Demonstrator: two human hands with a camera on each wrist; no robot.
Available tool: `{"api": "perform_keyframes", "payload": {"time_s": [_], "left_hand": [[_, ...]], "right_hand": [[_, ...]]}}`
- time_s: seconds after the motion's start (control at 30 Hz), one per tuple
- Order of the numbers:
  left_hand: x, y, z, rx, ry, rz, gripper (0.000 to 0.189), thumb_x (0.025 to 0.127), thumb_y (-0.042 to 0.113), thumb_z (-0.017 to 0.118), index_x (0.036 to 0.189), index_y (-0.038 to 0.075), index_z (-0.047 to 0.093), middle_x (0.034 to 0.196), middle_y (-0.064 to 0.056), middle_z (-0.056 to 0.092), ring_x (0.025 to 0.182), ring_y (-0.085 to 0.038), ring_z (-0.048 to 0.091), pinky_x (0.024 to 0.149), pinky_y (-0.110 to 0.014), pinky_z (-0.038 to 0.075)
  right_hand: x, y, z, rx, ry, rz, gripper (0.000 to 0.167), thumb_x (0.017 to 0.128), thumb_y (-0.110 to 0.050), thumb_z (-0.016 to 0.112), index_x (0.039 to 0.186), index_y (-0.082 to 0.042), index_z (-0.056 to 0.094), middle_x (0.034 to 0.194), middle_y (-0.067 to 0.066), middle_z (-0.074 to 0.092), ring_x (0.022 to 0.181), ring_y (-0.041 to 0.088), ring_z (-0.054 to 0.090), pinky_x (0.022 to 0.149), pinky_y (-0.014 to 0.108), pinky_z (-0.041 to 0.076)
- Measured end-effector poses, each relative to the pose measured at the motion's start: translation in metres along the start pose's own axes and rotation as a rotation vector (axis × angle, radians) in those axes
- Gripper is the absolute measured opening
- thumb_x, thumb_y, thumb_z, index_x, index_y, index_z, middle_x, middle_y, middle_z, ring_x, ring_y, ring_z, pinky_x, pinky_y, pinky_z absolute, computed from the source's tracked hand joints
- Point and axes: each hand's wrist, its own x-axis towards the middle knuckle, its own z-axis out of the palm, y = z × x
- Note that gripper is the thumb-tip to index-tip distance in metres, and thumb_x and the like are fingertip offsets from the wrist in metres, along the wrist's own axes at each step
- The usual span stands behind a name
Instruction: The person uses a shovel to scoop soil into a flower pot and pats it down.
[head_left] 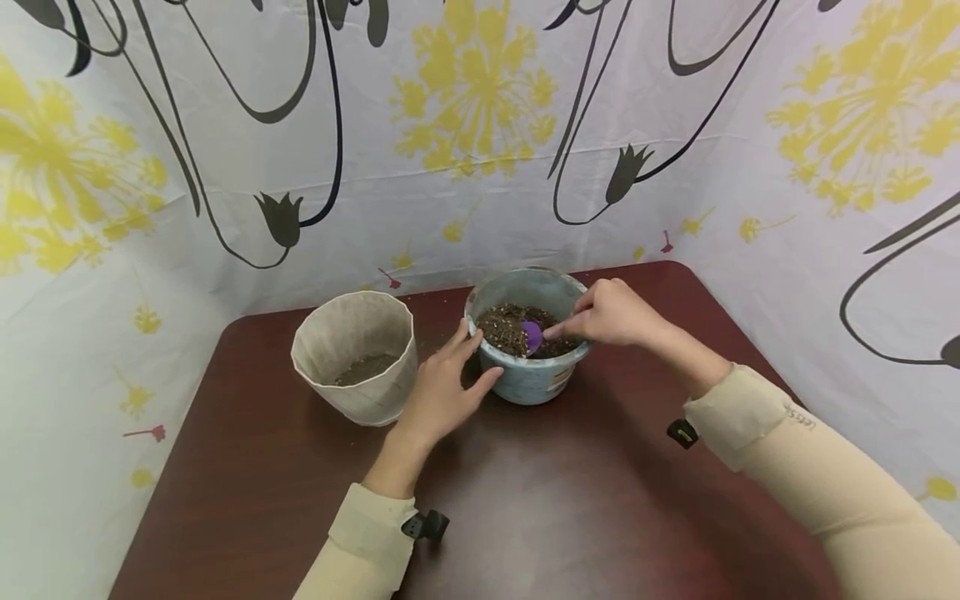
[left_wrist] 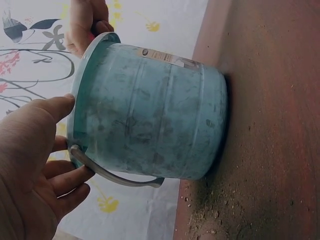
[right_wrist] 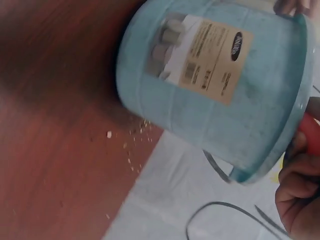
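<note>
A pale blue bucket point(head_left: 528, 383) stands upright on the table, partly filled with dark soil point(head_left: 504, 327). My left hand point(head_left: 442, 379) holds its left rim; in the left wrist view the thumb lies on the rim and the fingers bend around it beside the grey bail handle point(left_wrist: 115, 177). My right hand point(head_left: 611, 312) reaches over the right rim and grips a small trowel. Its purple blade point(head_left: 532, 337) is in the soil, and part of its red handle point(right_wrist: 311, 134) shows in the right wrist view. The palm side of the right hand is hidden in the head view.
Left of the bucket stands a whitish pot point(head_left: 375, 404) with a wavy rim and some soil at its bottom. Soil crumbs point(left_wrist: 215, 210) lie on the dark red table point(head_left: 525, 500). Patterned cloth point(head_left: 465, 217) hangs close behind and along both sides.
</note>
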Motion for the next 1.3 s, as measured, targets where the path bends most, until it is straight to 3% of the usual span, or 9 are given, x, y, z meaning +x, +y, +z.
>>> {"api": "perform_keyframes", "payload": {"time_s": [0.1,0.2,0.47,0.7,0.97,1.3], "left_hand": [[-0.001,0.002,0.000,0.004,0.007,-0.007,0.069,0.098,0.054,0.061,0.152,0.012,0.048,0.163,-0.010,0.031,0.137,-0.039,0.047,0.110,-0.054,0.041],[-0.001,0.004,-0.001,0.004,0.011,-0.012,0.069,0.098,0.054,0.061,0.151,0.011,0.049,0.162,-0.011,0.032,0.137,-0.039,0.047,0.110,-0.054,0.041],[-0.001,0.005,0.002,0.009,0.003,-0.014,0.067,0.098,0.054,0.060,0.151,0.013,0.049,0.162,-0.009,0.032,0.137,-0.038,0.048,0.109,-0.055,0.042],[-0.001,0.006,0.001,-0.009,0.021,-0.028,0.066,0.098,0.054,0.060,0.150,0.014,0.051,0.162,-0.007,0.033,0.138,-0.038,0.047,0.110,-0.055,0.041],[0.001,0.007,0.007,0.007,0.119,-0.017,0.060,0.097,0.051,0.063,0.142,0.011,0.060,0.156,-0.011,0.043,0.133,-0.037,0.052,0.107,-0.054,0.044],[0.004,0.008,0.010,0.007,0.189,-0.014,0.055,0.096,0.048,0.066,0.135,0.009,0.066,0.152,-0.010,0.049,0.131,-0.037,0.055,0.106,-0.053,0.046]], "right_hand": [[-0.003,-0.002,-0.001,-0.105,0.001,-0.067,0.027,0.081,-0.030,0.086,0.067,-0.012,0.073,0.056,-0.008,0.059,0.051,0.009,0.046,0.050,0.031,0.041],[-0.008,-0.003,-0.001,-0.157,0.001,-0.098,0.022,0.080,-0.028,0.087,0.086,-0.008,0.080,0.070,0.000,0.071,0.058,0.014,0.058,0.055,0.035,0.048],[-0.016,0.007,0.006,-0.140,0.109,-0.206,0.018,0.079,-0.025,0.088,0.076,-0.011,0.078,0.063,-0.004,0.068,0.053,0.010,0.053,0.052,0.032,0.044],[-0.021,0.012,0.006,-0.077,0.168,-0.153,0.017,0.078,-0.027,0.089,0.077,-0.012,0.080,0.069,-0.005,0.073,0.059,0.013,0.062,0.056,0.035,0.050],[-0.029,0.018,0.004,-0.058,0.251,-0.106,0.021,0.081,-0.031,0.087,0.077,-0.012,0.079,0.063,-0.006,0.070,0.057,0.013,0.060,0.055,0.034,0.048],[-0.036,0.028,0.002,-0.060,0.343,-0.128,0.017,0.080,-0.026,0.087,0.074,-0.013,0.078,0.066,-0.006,0.072,0.060,0.016,0.063,0.055,0.036,0.048]]}}
